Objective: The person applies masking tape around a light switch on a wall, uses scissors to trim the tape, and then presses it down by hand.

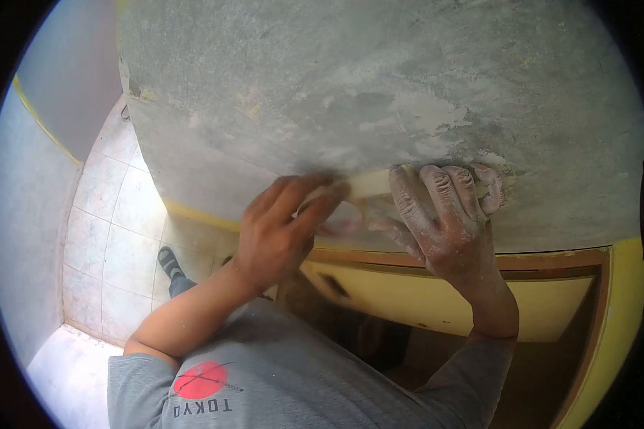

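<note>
My left hand (pixel 275 222) is closed around a roll of tape (pixel 345 220), which is blurred by motion. A pale cream strip of tape (pixel 371 184) stretches from the roll along the wall to my right hand (pixel 447 214). That hand is dusted white. Its bent fingers hold the strip against the grey wall (pixel 265 86), with the thumb apart below. The fingers hide the strip's end. White patches of filler (pixel 429 111) mark the wall just above the right hand.
Below the wall's lower edge is a wooden door frame (pixel 605 286) with a yellow door panel (pixel 451 297). A pale tiled floor (pixel 107 243) lies far down on the left. My sandaled foot (pixel 169 262) shows there, and another wall (pixel 36 214) stands beyond.
</note>
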Demonstrator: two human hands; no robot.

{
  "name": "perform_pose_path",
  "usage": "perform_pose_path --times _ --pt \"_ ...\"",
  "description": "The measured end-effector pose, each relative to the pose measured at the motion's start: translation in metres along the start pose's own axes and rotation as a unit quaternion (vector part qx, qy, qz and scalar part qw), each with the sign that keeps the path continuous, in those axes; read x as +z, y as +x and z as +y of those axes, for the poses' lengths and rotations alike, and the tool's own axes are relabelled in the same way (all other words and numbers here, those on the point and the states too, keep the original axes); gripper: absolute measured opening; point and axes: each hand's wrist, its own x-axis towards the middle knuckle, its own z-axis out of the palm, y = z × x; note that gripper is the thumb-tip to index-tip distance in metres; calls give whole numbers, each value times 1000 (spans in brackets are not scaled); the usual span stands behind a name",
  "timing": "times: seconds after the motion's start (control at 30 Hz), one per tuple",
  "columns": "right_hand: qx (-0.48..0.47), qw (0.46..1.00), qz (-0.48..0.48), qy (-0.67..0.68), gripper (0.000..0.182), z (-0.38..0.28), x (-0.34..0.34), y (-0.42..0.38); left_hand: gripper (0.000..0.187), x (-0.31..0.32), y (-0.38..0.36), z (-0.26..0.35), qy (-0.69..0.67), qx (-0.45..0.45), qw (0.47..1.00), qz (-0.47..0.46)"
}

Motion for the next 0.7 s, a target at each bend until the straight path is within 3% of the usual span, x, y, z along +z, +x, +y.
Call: perform_pose_path --times 0.07,0.57,0.7 --pt "0 1000 -6 2 57 1 -1 1 51 -2 -3 5 14 -51 998 -23" --pt "5 999 -7 32 56 2 3 -7 65 11 -6 -2 29 -39 999 18" --pt "7 1000 2 15 47 3 7 -8 67 13 -8 -1 33 -48 998 8"
